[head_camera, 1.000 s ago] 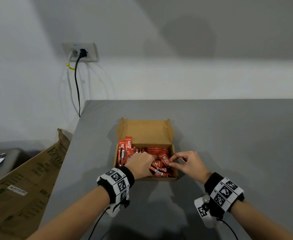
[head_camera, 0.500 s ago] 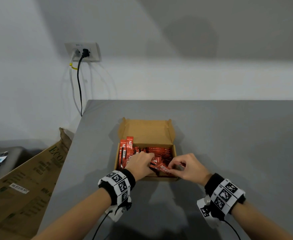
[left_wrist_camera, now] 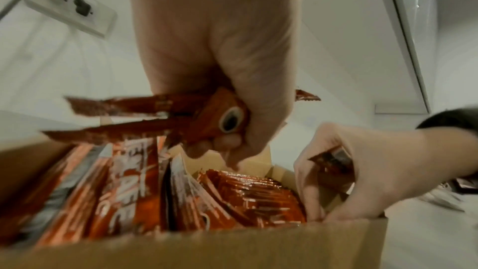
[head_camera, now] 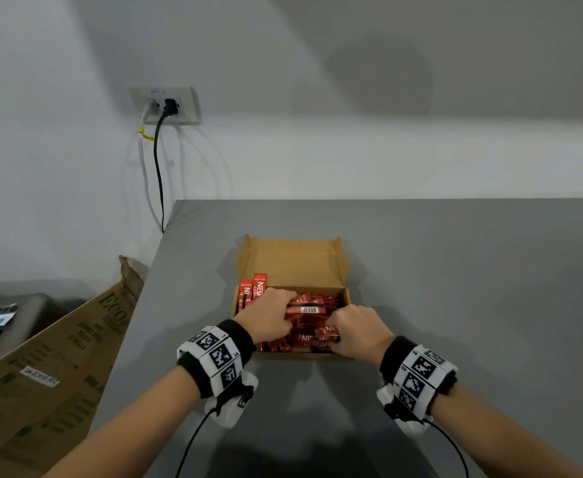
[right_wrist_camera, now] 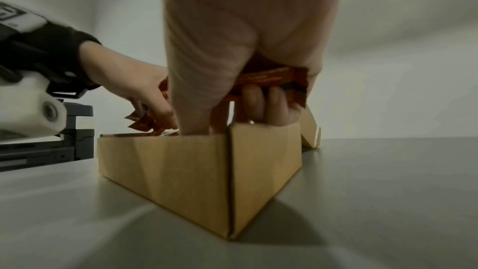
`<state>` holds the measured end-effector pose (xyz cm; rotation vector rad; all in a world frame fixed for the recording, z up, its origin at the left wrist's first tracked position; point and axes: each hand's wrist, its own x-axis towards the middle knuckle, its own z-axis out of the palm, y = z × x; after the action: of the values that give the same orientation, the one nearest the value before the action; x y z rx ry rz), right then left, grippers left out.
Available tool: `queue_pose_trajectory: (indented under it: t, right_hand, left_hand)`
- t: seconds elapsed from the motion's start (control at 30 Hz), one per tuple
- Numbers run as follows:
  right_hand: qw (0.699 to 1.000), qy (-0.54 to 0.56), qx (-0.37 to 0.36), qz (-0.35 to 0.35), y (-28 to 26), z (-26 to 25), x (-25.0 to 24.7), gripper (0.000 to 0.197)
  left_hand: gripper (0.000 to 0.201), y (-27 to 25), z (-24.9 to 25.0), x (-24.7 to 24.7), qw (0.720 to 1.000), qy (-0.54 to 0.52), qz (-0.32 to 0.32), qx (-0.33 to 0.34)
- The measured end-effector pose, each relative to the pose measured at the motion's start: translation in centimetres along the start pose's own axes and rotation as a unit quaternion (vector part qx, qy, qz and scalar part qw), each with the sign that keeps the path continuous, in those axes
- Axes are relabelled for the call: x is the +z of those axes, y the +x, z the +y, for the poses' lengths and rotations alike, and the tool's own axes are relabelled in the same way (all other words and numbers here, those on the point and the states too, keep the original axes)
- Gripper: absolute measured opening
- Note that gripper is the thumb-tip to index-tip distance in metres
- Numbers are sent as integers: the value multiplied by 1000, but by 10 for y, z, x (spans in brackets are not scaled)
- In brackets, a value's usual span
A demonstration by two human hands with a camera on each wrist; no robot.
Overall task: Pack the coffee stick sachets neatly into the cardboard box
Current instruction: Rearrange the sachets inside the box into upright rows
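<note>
Both hands busy in the box [head_camera: 293, 260]: left hand [head_camera: 265, 317] clenches a few sachets [left_wrist_camera: 145, 118], right hand [head_camera: 360, 334] curls round another bunch at the near right corner. Most sticks look in, some stacked; left side loose, needs squaring up.

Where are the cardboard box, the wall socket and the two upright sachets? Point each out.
cardboard box [head_camera: 293, 262]: head view, inside face of the open lid.
wall socket [head_camera: 166, 104]: head view, middle of the plate.
upright sachets [head_camera: 259, 288]: head view, upper part of the taller one.
</note>
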<state>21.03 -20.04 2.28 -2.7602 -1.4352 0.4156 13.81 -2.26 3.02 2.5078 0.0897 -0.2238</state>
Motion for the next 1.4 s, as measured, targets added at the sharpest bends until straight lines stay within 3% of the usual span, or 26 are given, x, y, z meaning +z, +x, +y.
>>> queue_pose_trajectory:
  t: [0.1,0.23,0.4,0.53,0.63,0.7,0.77,0.87,1.1,1.27,1.4]
  right_hand:
    - [1000,20,6,9,1,0,1,19]
    - [999,18,14,23,3,0,-1,23]
    - [999,14,-12,38,3,2,2,23]
    - [996,72,-38,45,0,8,2,28]
    - [960,271,-31,69,-4,17,-3,34]
    - [935,345,-26,77,-6,18,-8,19]
    - [926,366,-30,92,-5,19,-9,8]
    - [918,380,-26,109,-1,18,-7,23]
    - [870,477,-8,124,-4,16,-4,14]
    - [875,466,4,135,-6,17,-5,20]
    - [868,478,6,133,-5,17,-2,13]
  left_hand:
    - [16,0,-1,-1,999,2,28,16]
    - [38,-2,1,9,999,17,-30,39]
    - [30,-2,4,20,992,109,-3,58]
    - [26,-2,0,23,992,110,1,61]
    - [27,0,-3,26,993,106,-4,58]
    - [27,2,-6,26,994,95,-4,56]
    - [28,6,-7,27,995,86,-5,57]
    - [30,9,-9,27,995,81,-15,55]
    - [26,10,-11,28,996,71,-13,60]
    - [26,11,-13,29,996,69,-21,53]
    - [25,12,-13,28,996,64,-23,53]
